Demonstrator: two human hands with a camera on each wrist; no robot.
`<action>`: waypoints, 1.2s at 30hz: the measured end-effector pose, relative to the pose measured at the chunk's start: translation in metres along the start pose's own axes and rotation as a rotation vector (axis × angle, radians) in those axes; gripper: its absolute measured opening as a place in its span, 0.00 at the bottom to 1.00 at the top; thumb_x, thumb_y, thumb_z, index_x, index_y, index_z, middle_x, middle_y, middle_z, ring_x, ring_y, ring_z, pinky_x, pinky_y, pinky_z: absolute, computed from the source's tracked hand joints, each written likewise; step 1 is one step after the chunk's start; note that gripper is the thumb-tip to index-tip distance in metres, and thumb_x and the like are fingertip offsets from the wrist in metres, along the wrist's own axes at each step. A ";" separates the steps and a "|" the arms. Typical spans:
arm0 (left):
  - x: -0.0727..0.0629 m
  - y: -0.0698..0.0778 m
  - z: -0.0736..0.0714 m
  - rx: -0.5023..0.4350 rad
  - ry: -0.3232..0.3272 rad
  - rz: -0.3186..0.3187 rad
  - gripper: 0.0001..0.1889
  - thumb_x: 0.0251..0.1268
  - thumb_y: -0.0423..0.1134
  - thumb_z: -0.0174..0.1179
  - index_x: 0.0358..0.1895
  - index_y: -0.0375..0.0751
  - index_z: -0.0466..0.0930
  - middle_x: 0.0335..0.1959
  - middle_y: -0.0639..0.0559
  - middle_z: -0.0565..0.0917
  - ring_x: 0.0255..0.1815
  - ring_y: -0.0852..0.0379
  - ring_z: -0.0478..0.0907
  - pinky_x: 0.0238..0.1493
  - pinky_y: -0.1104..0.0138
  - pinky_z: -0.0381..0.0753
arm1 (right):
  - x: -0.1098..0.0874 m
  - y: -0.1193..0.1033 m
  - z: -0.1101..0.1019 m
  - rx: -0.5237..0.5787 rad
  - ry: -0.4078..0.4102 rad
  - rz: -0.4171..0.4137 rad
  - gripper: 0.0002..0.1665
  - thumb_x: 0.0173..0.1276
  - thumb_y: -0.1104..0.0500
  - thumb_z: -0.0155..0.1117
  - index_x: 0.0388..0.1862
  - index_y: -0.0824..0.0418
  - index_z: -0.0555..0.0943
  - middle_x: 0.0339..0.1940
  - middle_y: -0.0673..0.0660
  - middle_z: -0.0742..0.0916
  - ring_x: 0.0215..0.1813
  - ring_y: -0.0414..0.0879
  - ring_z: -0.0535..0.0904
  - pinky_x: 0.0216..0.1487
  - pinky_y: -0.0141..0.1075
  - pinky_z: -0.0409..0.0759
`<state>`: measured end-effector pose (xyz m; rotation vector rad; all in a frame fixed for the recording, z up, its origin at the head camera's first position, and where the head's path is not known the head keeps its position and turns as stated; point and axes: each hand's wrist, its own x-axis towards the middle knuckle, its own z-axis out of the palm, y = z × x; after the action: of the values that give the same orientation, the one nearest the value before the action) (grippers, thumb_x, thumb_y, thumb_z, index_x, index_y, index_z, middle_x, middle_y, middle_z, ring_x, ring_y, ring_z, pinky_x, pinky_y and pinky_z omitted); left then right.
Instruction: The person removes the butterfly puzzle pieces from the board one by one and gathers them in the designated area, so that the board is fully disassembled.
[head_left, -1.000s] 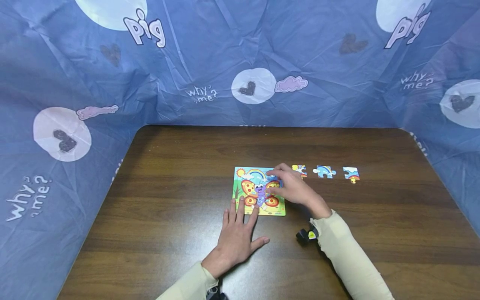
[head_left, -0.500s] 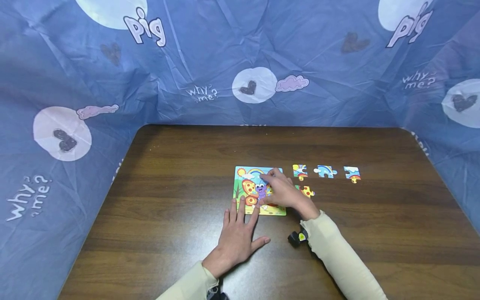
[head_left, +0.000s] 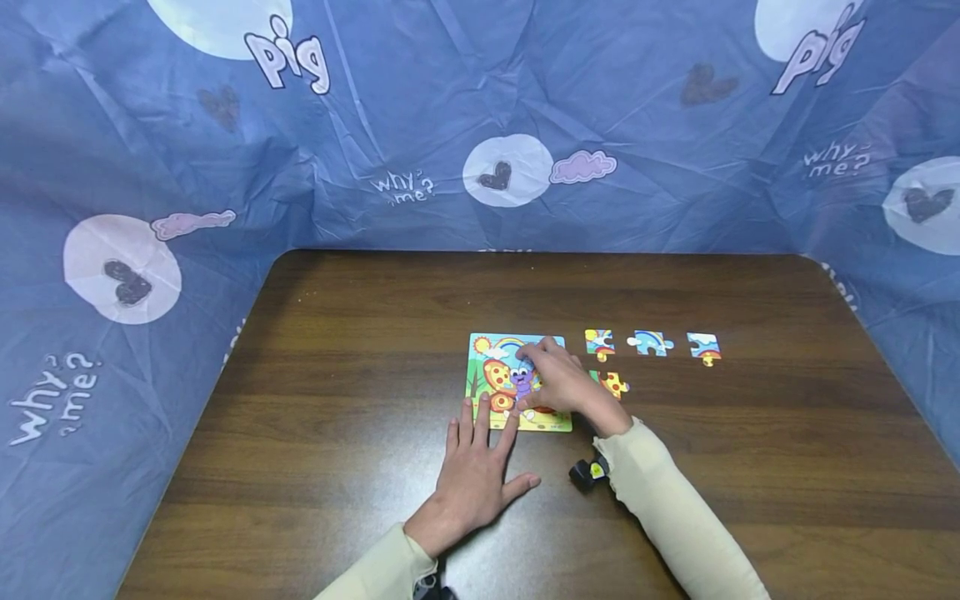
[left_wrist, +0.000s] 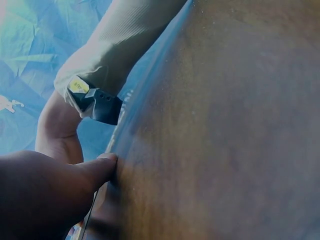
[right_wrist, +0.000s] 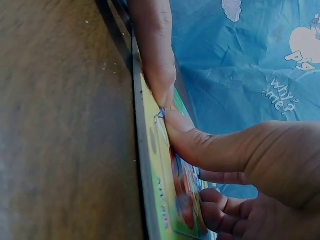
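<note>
On the table lies a butterfly jigsaw board (head_left: 553,426) with a sun and rainbow printed on it. My left hand (head_left: 468,483) is spread flat, its straight fingertips on the board's lower left edge. My right hand (head_left: 564,382) is over the board's right half, fingers bent. Its thumb tip (right_wrist: 179,122) touches the board's face beside a left-hand finger (right_wrist: 156,65). Index finger and thumb stand apart around the butterfly's middle; I cannot tell whether they pinch a piece. The right hand covers most of the right wings.
Right of the board lie loose puzzle pieces: a sun piece (head_left: 596,340), a rainbow piece (head_left: 649,343), a cloud piece (head_left: 703,346) and, below, a wing piece (head_left: 611,382). A blue printed cloth (head_left: 420,100) hangs behind the wooden table (head_left: 337,350).
My right hand has shifted left and slightly down, from the board's right wing to the butterfly's middle, which uncovers the loose wing piece. The left hand stays in place.
</note>
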<state>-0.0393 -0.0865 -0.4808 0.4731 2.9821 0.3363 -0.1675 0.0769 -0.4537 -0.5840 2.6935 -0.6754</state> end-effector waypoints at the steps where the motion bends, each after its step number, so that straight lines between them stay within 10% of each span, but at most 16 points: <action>1: 0.000 0.000 0.000 0.000 -0.001 0.000 0.47 0.64 0.71 0.53 0.81 0.54 0.51 0.80 0.29 0.52 0.80 0.27 0.50 0.74 0.36 0.59 | 0.001 0.000 0.000 -0.001 -0.003 0.001 0.47 0.49 0.51 0.83 0.67 0.61 0.74 0.60 0.64 0.78 0.57 0.55 0.76 0.60 0.56 0.73; 36: 0.000 0.001 0.000 0.004 -0.011 -0.008 0.47 0.64 0.71 0.53 0.81 0.54 0.50 0.80 0.29 0.51 0.80 0.27 0.50 0.74 0.37 0.59 | -0.004 -0.006 0.004 -0.068 0.096 0.004 0.47 0.46 0.52 0.84 0.64 0.57 0.71 0.61 0.62 0.83 0.64 0.60 0.76 0.54 0.51 0.68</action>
<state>-0.0392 -0.0860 -0.4802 0.4621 2.9734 0.3263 -0.1605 0.0718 -0.4535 -0.5774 2.8158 -0.6284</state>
